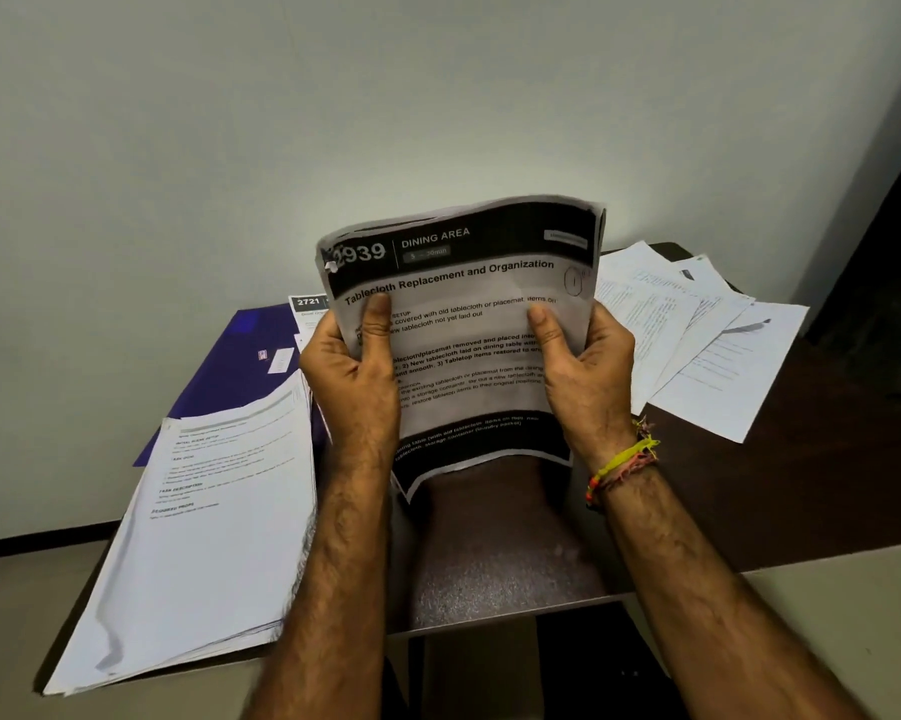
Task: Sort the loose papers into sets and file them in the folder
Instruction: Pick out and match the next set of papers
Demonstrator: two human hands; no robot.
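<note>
A thin set of white printed sheets with a black header band reading "2939 DINING AREA" (464, 324) is being held upright above the dark brown table (827, 459), raised clear of its surface. Its left edge is being gripped by the left hand (352, 376), the thumb pressed on the front and the fingers curled behind; its right edge is being gripped in the same manner by the right hand (583, 371), on whose wrist a yellow and orange thread band (622, 462) is being worn. A staple is being shown at the set's upper left corner.

A thick stack of white printed papers (204, 543) is lying on the left of the table, overhanging the near edge. Behind it, a dark blue folder (240, 366) is lying flat, with a sheet numbered "2721" (308, 306) resting at its far side. Loose white sheets (697, 335) are being left fanned out on the right of the table, overlapping one another.
</note>
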